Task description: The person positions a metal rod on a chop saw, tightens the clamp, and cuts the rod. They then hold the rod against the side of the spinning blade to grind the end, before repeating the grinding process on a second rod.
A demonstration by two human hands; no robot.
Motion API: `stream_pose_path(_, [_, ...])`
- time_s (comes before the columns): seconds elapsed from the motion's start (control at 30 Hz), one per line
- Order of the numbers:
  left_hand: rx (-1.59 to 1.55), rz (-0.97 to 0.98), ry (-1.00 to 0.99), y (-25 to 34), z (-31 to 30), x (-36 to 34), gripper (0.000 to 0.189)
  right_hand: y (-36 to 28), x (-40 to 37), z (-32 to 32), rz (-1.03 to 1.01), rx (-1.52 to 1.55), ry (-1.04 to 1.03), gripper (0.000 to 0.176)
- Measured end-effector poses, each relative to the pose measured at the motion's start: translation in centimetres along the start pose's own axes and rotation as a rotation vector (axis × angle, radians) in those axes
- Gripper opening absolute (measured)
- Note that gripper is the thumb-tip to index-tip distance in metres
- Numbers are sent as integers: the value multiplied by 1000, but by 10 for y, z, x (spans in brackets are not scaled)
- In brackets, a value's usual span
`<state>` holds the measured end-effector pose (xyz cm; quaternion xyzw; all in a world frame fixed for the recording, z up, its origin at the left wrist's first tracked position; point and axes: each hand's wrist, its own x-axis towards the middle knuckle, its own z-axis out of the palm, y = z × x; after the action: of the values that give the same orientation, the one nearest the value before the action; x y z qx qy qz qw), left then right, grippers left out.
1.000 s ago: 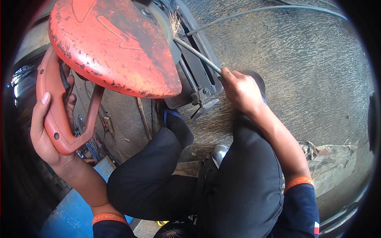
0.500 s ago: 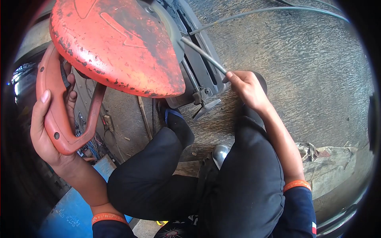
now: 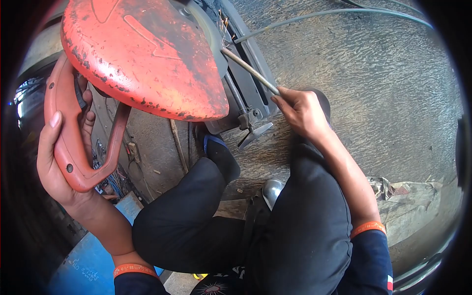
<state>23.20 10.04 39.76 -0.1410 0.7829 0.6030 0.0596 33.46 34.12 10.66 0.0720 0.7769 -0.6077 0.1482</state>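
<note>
A chop saw with a scuffed red blade guard (image 3: 147, 64) fills the upper left. My left hand (image 3: 56, 162) is wrapped round its red handle (image 3: 69, 132), with fingers at the dark trigger. My right hand (image 3: 305, 110) grips a thin metal rod (image 3: 250, 71) near its lower end. The rod's far tip meets the edge of the grey cutting disc (image 3: 216, 42), and a few orange sparks (image 3: 223, 24) fly up there. Below the disc, the vise screw (image 3: 236, 93) with its crank handle (image 3: 255, 135) lies along the saw's base.
A long thin bar (image 3: 334, 12) runs from the saw base to the right across the stained floor (image 3: 364, 93). My feet rest either side of the base. A blue panel (image 3: 88, 260) lies at lower left, and a crumpled cloth (image 3: 408, 196) at right.
Sparks have appeared at the disc, where none showed before. My right hand has turned and shifted slightly left with the rod. The left hand and saw stay almost still.
</note>
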Motion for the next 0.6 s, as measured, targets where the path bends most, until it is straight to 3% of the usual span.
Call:
stream_pose_path(0.07, [15,4,4,1,0,0,57,11,0,9,-125,17,118,25])
stream_pose_path(0.27, [9,-1,-8,0,1,-1,57,13,0,5,-334,-111,162,35])
stream_pose_path(0.5, [19,-25,16,2,2,-1,53,5,-4,1,-291,-287,172,33])
stream_pose_path(0.6, [101,-27,-75,4,-4,1,51,-2,-3,-1,-123,-70,222,28])
